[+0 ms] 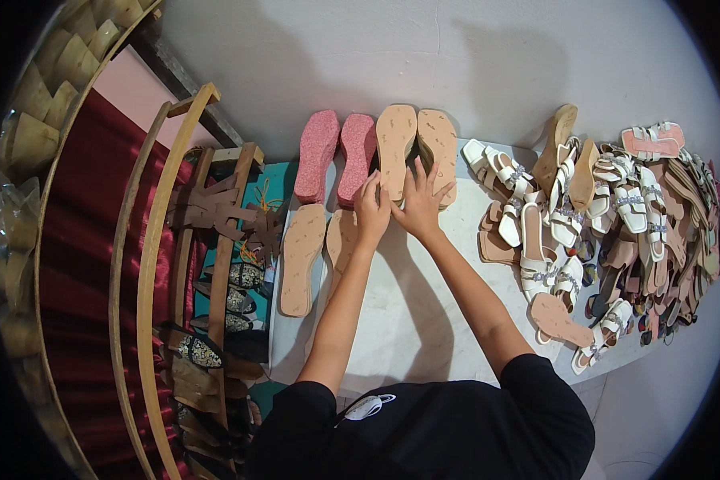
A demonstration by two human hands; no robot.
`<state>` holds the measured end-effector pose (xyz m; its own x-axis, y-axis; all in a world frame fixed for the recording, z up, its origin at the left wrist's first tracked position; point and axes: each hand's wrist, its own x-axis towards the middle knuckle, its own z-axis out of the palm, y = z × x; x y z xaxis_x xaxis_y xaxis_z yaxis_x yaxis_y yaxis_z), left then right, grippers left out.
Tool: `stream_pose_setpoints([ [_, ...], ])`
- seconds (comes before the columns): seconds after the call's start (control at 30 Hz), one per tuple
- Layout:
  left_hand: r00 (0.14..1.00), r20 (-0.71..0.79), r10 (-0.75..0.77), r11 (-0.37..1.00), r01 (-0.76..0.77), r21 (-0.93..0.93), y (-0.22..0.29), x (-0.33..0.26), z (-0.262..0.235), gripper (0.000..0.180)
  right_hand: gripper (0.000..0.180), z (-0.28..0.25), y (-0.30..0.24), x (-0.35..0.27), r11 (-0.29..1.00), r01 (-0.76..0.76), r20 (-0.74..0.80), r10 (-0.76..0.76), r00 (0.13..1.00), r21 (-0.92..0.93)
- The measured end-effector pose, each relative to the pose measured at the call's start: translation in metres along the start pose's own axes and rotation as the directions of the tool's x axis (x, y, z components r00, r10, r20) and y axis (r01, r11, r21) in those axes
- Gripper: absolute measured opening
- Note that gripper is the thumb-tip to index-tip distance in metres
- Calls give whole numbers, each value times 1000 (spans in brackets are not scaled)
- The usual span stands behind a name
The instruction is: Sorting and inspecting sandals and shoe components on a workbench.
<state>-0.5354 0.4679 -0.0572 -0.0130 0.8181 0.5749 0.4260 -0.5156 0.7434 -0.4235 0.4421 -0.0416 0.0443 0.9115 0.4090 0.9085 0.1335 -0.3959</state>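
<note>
Two stacks of tan shoe insoles (396, 148) stand side by side against the wall, at the middle of the white table. My right hand (418, 202) lies over the near ends of these stacks, its fingers spread apart. My left hand (371, 210) is at the near left edge of the left tan stack, fingers stretched forward and close to the pink stack. Both thumbs point inward and nearly meet. To the left stand two stacks of pink speckled soles (318, 152). Nearer me lie more tan insoles (302, 264), partly covered by my left forearm.
White strappy sandals (528, 220) crowd the table's right side, beside a large heap of shoe parts (680, 232). On the left, a wooden rack (156, 264) holds dark patterned shoes (200, 350) and brown strap pieces (212, 206). A grey wall (360, 64) bounds the table's far side.
</note>
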Motion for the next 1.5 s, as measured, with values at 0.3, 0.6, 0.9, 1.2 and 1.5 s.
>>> stream_pose_setpoints([
  [0.3, 995, 28, -94, 989, 90, 114, 9, -5, -3, 34, 78, -8, -2, -5, 1000, -8, 10, 9, 1000, -30],
  [0.6, 997, 78, -25, 980, 9, 201, 94, -87, -2, 39, 76, -83, 30, -108, 992, -123, -31, 124, 992, 35],
  [0.9, 884, 466, -33, 999, 10, 52, 173, -210, 49, 38, 68, -155, 87, -249, 926, -367, -56, 363, 930, -88],
  [1.2, 783, 621, -6, 999, -19, 33, 216, -273, 75, 37, 72, -220, 162, -344, 777, -508, 51, 564, 824, -372],
  [1.5, 743, 669, 12, 999, -39, 25, 242, -297, 95, 40, 49, -227, 245, -355, 673, -447, -28, 536, 844, -589],
])
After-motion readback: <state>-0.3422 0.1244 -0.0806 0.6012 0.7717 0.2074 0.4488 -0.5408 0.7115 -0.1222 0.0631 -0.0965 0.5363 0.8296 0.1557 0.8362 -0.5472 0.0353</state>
